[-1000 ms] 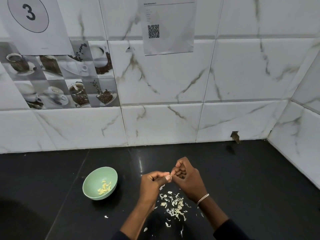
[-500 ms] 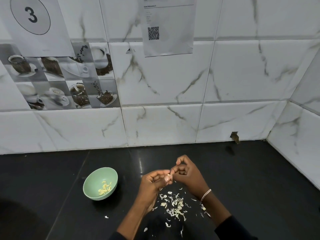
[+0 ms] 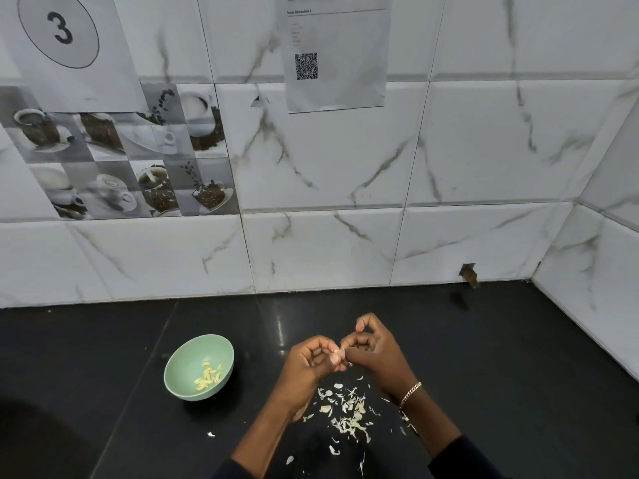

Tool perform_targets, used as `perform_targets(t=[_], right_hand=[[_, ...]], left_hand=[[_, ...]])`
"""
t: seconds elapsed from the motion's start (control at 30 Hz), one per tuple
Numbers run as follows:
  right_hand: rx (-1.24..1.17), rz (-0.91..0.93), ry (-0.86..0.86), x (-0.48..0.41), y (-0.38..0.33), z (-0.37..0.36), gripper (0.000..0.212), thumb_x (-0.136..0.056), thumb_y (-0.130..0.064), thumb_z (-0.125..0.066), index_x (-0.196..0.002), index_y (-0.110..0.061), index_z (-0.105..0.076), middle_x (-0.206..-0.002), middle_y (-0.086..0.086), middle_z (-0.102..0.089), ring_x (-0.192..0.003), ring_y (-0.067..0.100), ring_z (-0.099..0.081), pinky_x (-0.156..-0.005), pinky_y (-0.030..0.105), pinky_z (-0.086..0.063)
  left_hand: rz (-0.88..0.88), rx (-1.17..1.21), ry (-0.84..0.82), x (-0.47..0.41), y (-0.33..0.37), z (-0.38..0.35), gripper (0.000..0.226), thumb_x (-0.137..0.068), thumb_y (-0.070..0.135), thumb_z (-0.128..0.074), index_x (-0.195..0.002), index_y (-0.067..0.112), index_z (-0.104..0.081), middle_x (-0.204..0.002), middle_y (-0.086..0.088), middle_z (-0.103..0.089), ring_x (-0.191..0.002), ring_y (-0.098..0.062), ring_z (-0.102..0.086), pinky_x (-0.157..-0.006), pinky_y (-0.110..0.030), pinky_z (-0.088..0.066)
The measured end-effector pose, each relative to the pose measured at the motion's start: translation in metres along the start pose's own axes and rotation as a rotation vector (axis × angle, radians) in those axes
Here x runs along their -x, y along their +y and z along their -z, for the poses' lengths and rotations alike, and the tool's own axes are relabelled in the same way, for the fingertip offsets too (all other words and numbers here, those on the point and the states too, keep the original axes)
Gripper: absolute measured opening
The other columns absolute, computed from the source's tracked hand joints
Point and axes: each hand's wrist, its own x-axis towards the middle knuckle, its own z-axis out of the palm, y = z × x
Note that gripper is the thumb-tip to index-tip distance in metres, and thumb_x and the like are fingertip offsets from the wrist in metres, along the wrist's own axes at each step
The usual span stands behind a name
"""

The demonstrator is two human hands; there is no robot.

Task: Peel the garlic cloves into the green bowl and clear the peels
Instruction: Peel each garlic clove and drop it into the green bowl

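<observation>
Garlic clove (image 3: pixel 336 355), pinched between the fingertips of my left hand (image 3: pixel 307 369) and right hand (image 3: pixel 377 356), held right of the green bowl (image 3: pixel 174 366); long axis unclear. Left hand is nearer the bowl. Peels (image 3: pixel 349 414) lie farther right.

White marble-veined wall tiles (image 3: pixel 484 150) meet a glossy black counter (image 3: pixel 518 357), with a coffee-picture tile (image 3: pixel 117 157) at left.

The bowl (image 3: pixel 183 356), peeled cloves (image 3: pixel 207 375) in it, sits on the countertop (image 3: pixel 518 375) at 9 o'clock from the left hand (image 3: pixel 306 366) and right hand (image 3: pixel 378 356), which pinch one garlic clove (image 3: pixel 336 355). Peels (image 3: pixel 349 414) lie at their 6 o'clock, the wall (image 3: pixel 328 247) at 12.
</observation>
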Motion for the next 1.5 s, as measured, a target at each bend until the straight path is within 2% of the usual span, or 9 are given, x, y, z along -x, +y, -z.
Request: perform_targets(t=[0.1,0.2,0.4,0.6,0.97,1.07,1.27,1.4,1.5], right_hand=[[-0.001,0.002,-0.007,-0.001,0.000,0.000,0.043,-0.075,0.009,-0.069,-0.099,-0.011,-0.039,-0.081,0.020,-0.070,-0.066,0.027,-0.061,-0.064,0.035,-0.053],[-0.005,0.000,-0.008,-0.001,0.002,0.001,0.043,-0.077,0.010,-0.070,-0.098,-0.011,-0.039,-0.081,0.020,-0.070,-0.066,0.026,-0.061,-0.064,0.034,-0.052],[-0.061,-0.027,-0.033,-0.003,0.006,0.003,0.045,-0.070,-0.003,-0.073,-0.096,-0.012,-0.038,-0.081,0.021,-0.069,-0.066,0.025,-0.058,-0.063,0.034,-0.050],[-0.104,-0.037,-0.046,-0.003,0.012,0.005,0.040,-0.073,0.004,-0.068,-0.096,-0.011,-0.038,-0.081,0.023,-0.067,-0.063,0.025,-0.056,-0.061,0.032,-0.049],[-0.131,-0.005,-0.033,0.000,0.014,0.002,0.034,-0.073,0.009,-0.063,-0.091,-0.009,-0.041,-0.077,0.023,-0.065,-0.060,0.025,-0.055,-0.057,0.029,-0.049],[-0.120,0.008,-0.029,0.002,0.011,0.001,0.027,-0.074,0.007,-0.062,-0.094,-0.003,-0.048,-0.073,0.018,-0.063,-0.060,0.025,-0.058,-0.058,0.030,-0.051],[-0.069,-0.081,0.072,-0.005,0.017,0.009,0.008,-0.086,-0.006,-0.068,-0.087,-0.003,-0.075,-0.070,0.018,-0.066,-0.063,0.029,-0.061,-0.059,0.033,-0.052],[0.080,-0.090,0.091,-0.005,0.022,0.013,0.010,-0.088,0.000,-0.070,-0.087,-0.006,-0.077,-0.067,0.012,-0.066,-0.061,0.022,-0.062,-0.060,0.031,-0.052],[0.175,-0.081,0.069,-0.003,0.023,0.013,0.025,-0.080,0.011,-0.068,-0.090,-0.010,-0.077,-0.072,0.009,-0.067,-0.065,0.020,-0.060,-0.062,0.030,-0.049]], left_hand=[[0.022,0.021,-0.020,0.000,0.000,-0.001,0.019,-0.083,0.002,-0.076,-0.096,-0.005,-0.065,-0.089,-0.022,-0.069,-0.085,-0.028,-0.066,-0.084,-0.037,-0.055],[0.051,0.053,-0.004,0.001,0.001,-0.001,0.019,-0.082,0.000,-0.074,-0.097,-0.008,-0.064,-0.088,-0.022,-0.070,-0.082,-0.025,-0.068,-0.078,-0.029,-0.057],[0.085,0.048,0.012,0.000,0.000,0.000,0.012,-0.086,-0.009,-0.067,-0.097,-0.013,-0.064,-0.090,-0.026,-0.071,-0.083,-0.027,-0.071,-0.077,-0.027,-0.059],[0.086,0.035,0.011,0.000,-0.002,-0.001,0.007,-0.087,-0.009,-0.065,-0.094,-0.008,-0.066,-0.089,-0.028,-0.071,-0.085,-0.033,-0.070,-0.074,-0.027,-0.058],[0.083,0.140,0.088,0.002,-0.007,-0.005,0.031,-0.075,0.002,-0.073,-0.097,-0.017,-0.061,-0.085,-0.031,-0.067,-0.076,-0.032,-0.067,-0.072,-0.029,-0.058],[0.102,0.175,0.158,0.003,-0.005,0.007,0.027,-0.075,0.000,-0.073,-0.098,-0.012,-0.064,-0.082,-0.024,-0.065,-0.067,-0.022,-0.066,-0.067,-0.024,-0.058],[0.083,0.202,0.147,0.006,0.002,0.004,0.032,-0.077,-0.002,-0.070,-0.107,-0.011,-0.064,-0.082,-0.019,-0.069,-0.072,-0.022,-0.069,-0.069,-0.024,-0.059],[0.092,0.243,0.154,0.009,0.002,0.002,0.033,-0.076,-0.003,-0.070,-0.107,-0.012,-0.065,-0.083,-0.020,-0.070,-0.074,-0.023,-0.071,-0.072,-0.025,-0.061],[0.091,0.264,0.164,0.009,0.000,0.003,0.030,-0.075,-0.004,-0.070,-0.104,-0.009,-0.067,-0.084,-0.020,-0.070,-0.076,-0.023,-0.071,-0.076,-0.027,-0.061]])
